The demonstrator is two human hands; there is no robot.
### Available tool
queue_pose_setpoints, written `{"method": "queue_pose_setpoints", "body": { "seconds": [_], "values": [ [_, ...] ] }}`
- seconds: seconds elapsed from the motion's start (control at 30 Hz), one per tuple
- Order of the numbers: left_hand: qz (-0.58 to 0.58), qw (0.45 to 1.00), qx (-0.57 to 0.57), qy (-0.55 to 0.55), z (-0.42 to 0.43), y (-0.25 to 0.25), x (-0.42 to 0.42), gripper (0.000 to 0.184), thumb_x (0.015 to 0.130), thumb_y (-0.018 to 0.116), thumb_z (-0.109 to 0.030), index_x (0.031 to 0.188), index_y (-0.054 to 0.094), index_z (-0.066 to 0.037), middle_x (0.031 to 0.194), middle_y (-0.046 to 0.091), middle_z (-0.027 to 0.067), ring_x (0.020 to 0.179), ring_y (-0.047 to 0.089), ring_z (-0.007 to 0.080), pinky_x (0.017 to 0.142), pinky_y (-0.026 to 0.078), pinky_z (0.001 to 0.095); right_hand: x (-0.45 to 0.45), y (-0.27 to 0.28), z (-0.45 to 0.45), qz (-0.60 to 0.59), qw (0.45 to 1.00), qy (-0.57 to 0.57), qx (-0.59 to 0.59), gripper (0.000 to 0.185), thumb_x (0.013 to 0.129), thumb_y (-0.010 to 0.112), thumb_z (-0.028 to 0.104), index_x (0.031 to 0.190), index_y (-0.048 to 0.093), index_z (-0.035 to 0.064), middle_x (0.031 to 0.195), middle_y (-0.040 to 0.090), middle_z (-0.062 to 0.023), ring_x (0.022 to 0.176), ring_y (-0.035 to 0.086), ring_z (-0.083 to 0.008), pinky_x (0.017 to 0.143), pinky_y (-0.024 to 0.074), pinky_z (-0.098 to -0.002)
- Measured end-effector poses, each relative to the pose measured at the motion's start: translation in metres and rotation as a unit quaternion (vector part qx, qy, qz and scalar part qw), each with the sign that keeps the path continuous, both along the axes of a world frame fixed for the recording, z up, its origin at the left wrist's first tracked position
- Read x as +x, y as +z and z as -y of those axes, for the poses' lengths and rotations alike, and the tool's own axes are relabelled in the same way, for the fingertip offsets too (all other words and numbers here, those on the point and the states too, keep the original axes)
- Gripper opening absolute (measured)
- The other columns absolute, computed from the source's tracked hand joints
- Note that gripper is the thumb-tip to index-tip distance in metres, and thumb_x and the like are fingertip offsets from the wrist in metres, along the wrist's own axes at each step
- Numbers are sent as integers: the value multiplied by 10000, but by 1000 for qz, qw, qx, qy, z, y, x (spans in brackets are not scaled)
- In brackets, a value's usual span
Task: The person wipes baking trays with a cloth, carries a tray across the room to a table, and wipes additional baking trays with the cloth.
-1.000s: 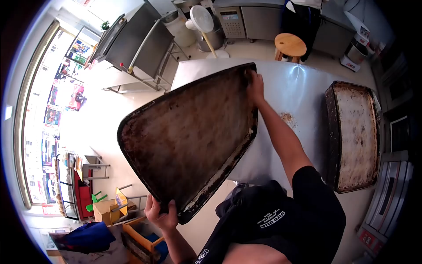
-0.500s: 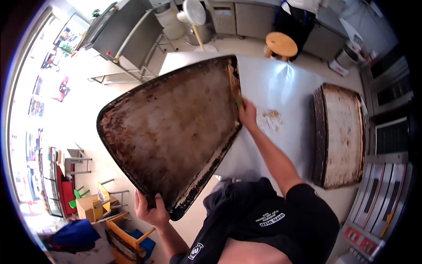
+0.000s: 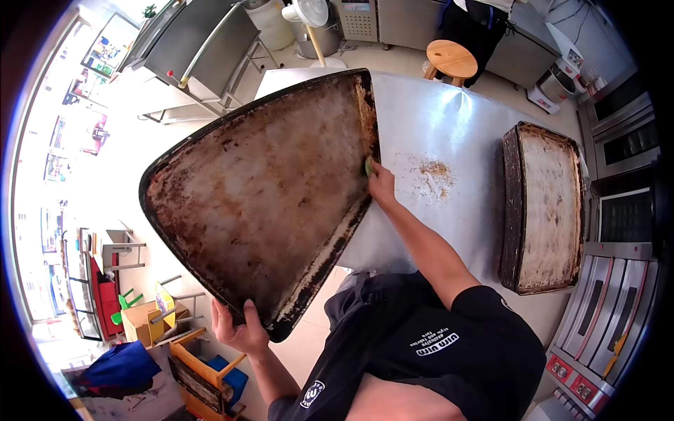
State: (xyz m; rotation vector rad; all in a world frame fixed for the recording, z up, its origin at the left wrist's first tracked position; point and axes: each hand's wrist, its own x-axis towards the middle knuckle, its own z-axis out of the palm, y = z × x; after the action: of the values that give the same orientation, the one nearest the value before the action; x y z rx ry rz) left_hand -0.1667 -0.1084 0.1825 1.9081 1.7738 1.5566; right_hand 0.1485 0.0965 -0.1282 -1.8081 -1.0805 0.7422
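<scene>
Our left fingers (image 3: 250, 313) clasp the tray (image 3: 260, 189)'s near corner, our right fingers (image 3: 375, 168) holding a green object (image 3: 368, 166) at its right edge.

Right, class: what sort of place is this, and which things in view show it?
Probably a bakery kitchen: there is a large, stained baking tray, a stack of similar trays by a metal table, and what looks like an oven at the right edge.
</scene>
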Motion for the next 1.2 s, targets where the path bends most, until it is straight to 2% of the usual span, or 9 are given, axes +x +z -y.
{"method": "queue_pose_setpoints", "body": {
  "seconds": [0.2, 0.37, 0.43, 0.53, 0.6, 0.77, 0.87, 0.93, 1.2],
  "values": [
    [11, 999, 31, -15, -6, -1, 2, 404, 752, 623, 76, 1151, 645, 136, 952, 663, 178, 829, 651, 271, 758, 519, 328, -68, 214, 7, 90, 910, 17, 404, 621, 858, 551, -5, 1453, 584, 172, 1346, 645, -185, 1056, 624, -364, 939, 487, -436],
    [-10, 998, -27, -54, 0, 5, -9, 596, 736, 609, 100, 1331, 596, 132, 1126, 706, 167, 986, 657, 224, 914, 514, 324, -80, 129, -12, 128, 918, -1, 376, 618, 856, 505, -72, 1437, 601, 116, 1383, 633, -188, 1153, 612, -360, 968, 480, -428],
    [11, 999, -9, -39, -4, -2, -12, 591, 738, 608, 100, 1329, 598, 133, 1123, 711, 167, 976, 662, 222, 903, 518, 325, -56, 58, -6, 48, 994, -62, 70, 612, 830, 534, -50, 1418, 612, 104, 1215, 708, -209, 1043, 652, -408, 988, 468, -468],
    [-14, 999, -10, -27, -2, -5, -17, 588, 749, 606, 99, 1336, 595, 131, 1126, 716, 170, 978, 664, 217, 899, 519, 322, -32, 39, 15, 96, 995, -9, 15, 593, 812, 545, -43, 1389, 626, 68, 1290, 669, -226, 1016, 647, -425, 945, 489, -473],
    [-13, 999, -35, -11, 3, -9, -20, 602, 766, 604, 97, 1366, 579, 121, 1139, 721, 172, 998, 664, 208, 912, 517, 318, -56, 66, 28, 135, 963, -27, 234, 618, 808, 556, -41, 1414, 603, 68, 1377, 611, -238, 1012, 632, -435, 917, 504, -471],
    [22, 1000, 12, -11, -6, -12, -12, 486, 745, 628, 77, 1228, 626, 130, 1058, 700, 203, 913, 683, 284, 836, 534, 336, -125, 147, 80, 166, 901, 166, 365, 678, 806, 563, -42, 1464, 547, 121, 1398, 589, -234, 1120, 606, -440, 939, 508, -458],
    [40, 999, -2, -22, -6, -12, -14, 502, 748, 634, 76, 1247, 617, 128, 1073, 700, 210, 927, 684, 292, 852, 532, 343, -88, 75, 58, 123, 977, 12, 176, 613, 836, 562, -32, 1431, 574, 115, 1313, 624, -260, 1055, 622, -448, 903, 517, -471],
    [41, 999, -5, -25, -5, -13, -15, 514, 749, 636, 75, 1259, 611, 127, 1079, 699, 210, 934, 685, 294, 859, 531, 344, -36, 28, 42, 38, 992, 50, -111, 545, 859, 558, -34, 1391, 589, 78, 1218, 648, -285, 1021, 616, -461, 888, 514, -484],
    [35, 999, 11, -24, -10, -12, -14, 554, 740, 616, 82, 1291, 608, 135, 1092, 706, 200, 944, 681, 260, 877, 526, 330, -82, 132, 106, 105, 938, 83, 319, 551, 833, 577, -56, 1375, 601, 46, 1067, 686, -252, 945, 633, -437, 843, 529, -490]
  ]
}}
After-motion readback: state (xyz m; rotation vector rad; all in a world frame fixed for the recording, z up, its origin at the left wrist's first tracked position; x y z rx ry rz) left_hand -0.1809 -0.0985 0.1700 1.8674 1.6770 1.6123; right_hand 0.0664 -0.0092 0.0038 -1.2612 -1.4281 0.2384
